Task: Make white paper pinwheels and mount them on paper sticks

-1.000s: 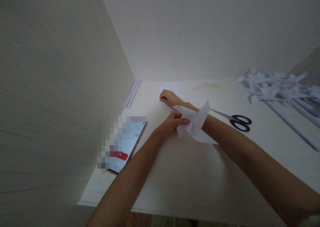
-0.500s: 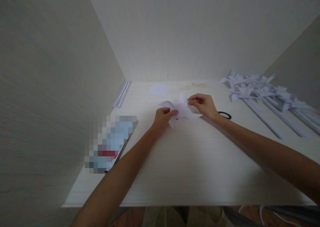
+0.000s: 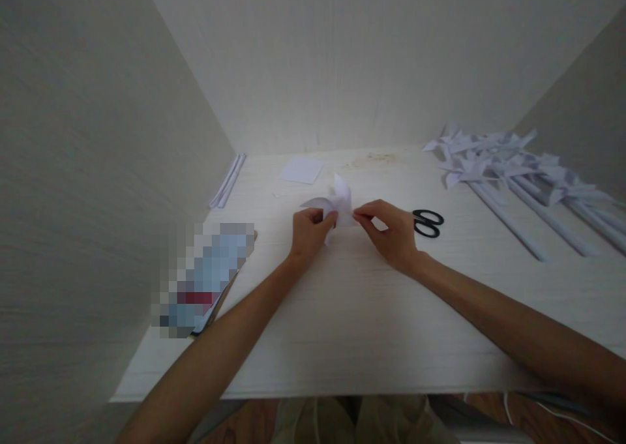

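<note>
A white paper pinwheel (image 3: 343,199), its blades curled, is held over the middle of the table between both hands. My left hand (image 3: 310,232) is closed on its left side, the thumb pressed near the centre. With thumb and forefinger together, my right hand (image 3: 391,232) pinches the right edge of the paper. The fingers hide part of the blades. Just beyond my right wrist lie scissors (image 3: 427,225) with black handles; the blades are hidden behind the hand.
Finished-looking paper pinwheels (image 3: 467,169) on rolled paper sticks (image 3: 508,219) are heaped at the right. A square paper sheet (image 3: 301,169) lies at the back. Paper rolls (image 3: 228,180) rest by the left wall. A blurred-out flat object (image 3: 215,278) lies at the left.
My right hand has come lower and pinches the paper's right edge. The right blade no longer spreads out there. More of the scissors shows. The view has shifted slightly.
</note>
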The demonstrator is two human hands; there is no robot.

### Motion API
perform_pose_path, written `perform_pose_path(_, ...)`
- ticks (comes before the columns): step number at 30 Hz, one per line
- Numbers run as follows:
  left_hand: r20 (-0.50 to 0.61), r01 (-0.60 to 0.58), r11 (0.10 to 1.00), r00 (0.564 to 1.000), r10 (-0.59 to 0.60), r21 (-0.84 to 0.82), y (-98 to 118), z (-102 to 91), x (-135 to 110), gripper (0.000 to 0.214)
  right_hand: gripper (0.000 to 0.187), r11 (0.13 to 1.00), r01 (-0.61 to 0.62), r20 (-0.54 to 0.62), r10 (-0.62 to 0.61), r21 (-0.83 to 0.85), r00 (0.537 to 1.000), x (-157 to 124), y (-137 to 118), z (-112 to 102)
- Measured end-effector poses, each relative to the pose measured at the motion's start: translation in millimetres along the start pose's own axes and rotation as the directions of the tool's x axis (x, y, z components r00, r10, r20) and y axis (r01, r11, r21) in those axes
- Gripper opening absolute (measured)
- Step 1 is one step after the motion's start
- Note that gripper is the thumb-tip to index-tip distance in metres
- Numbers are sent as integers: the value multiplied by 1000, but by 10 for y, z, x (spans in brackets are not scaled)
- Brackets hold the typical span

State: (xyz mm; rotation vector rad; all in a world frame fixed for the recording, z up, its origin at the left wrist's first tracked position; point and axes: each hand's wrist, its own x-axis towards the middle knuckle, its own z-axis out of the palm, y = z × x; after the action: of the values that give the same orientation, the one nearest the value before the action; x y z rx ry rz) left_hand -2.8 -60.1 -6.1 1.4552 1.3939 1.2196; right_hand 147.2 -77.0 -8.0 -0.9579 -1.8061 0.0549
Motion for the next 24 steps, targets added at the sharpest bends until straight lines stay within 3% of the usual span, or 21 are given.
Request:
perform_pose_path(3, -6, -11, 1000, 1000, 11, 5, 11, 10, -11, 21, 11, 1000, 27, 41, -28, 11, 999, -40, 23, 41)
perform_pose_path(10, -8, -22, 1000, 1000, 22, 10, 63, 21, -33, 22, 12, 998, -58, 116, 59, -13, 991, -45, 74, 54)
perform_pose_path(24, 2, -95, 983, 995, 96, 157, 29, 28, -33, 27, 13, 999, -27, 162, 33, -38, 986, -54, 59, 52)
